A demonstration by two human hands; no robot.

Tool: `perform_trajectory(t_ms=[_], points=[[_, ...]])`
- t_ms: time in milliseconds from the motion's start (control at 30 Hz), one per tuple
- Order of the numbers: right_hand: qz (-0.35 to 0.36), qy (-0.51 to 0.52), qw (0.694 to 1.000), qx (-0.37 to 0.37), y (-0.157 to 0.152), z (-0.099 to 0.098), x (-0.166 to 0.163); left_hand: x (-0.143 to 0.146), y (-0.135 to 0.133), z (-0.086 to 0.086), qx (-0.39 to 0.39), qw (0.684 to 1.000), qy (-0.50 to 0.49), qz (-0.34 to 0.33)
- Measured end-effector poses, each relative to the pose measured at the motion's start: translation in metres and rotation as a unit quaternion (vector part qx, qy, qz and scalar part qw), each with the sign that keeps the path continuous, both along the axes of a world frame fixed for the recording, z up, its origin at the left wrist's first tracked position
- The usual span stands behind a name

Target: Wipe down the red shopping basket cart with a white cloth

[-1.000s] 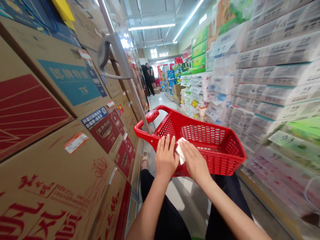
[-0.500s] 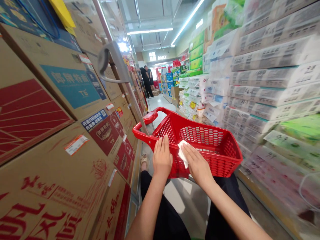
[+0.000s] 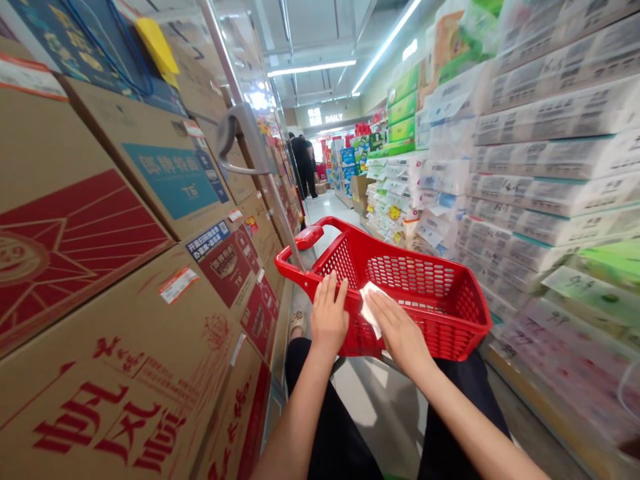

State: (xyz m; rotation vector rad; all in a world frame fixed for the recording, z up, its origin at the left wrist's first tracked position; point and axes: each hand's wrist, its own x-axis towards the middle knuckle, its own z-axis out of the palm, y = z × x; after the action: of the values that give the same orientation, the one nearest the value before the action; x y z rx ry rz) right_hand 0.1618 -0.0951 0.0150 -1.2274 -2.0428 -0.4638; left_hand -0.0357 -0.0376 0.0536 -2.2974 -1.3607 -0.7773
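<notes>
A red plastic shopping basket [image 3: 425,267] with perforated walls stands in front of my knees, its grey-poled handle frame on the left. Against the outside of its near wall, my left hand [image 3: 330,317] lies with fingers stretched out and slightly apart, the tips at the rim. Under the fingers of my right hand [image 3: 397,327] is a crumpled white tissue [image 3: 369,310], pressed to the same wall just below the rim. The palm sides of both hands face the basket and are hidden.
Cardboard cartons [image 3: 100,373] are stacked close on the left. Wrapped paper packs [image 3: 545,160] rise on the right. A metal pole [image 3: 273,200] with a grey handle [image 3: 240,143] stands beside the basket. Farther down the aisle is a person in dark clothes [image 3: 304,163].
The whole view has shifted a little, so things sit farther right. My left fingers have spread slightly. The right hand still presses the tissue to the basket wall.
</notes>
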Motion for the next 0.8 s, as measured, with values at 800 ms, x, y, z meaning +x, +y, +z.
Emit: perform_trajectory(t_ms=[800], points=[[0.023,-0.014,1.0,-0.006,0.026,0.007,-0.02,-0.015,0.009,0.002,-0.019,1.0,-0.015,-0.008]])
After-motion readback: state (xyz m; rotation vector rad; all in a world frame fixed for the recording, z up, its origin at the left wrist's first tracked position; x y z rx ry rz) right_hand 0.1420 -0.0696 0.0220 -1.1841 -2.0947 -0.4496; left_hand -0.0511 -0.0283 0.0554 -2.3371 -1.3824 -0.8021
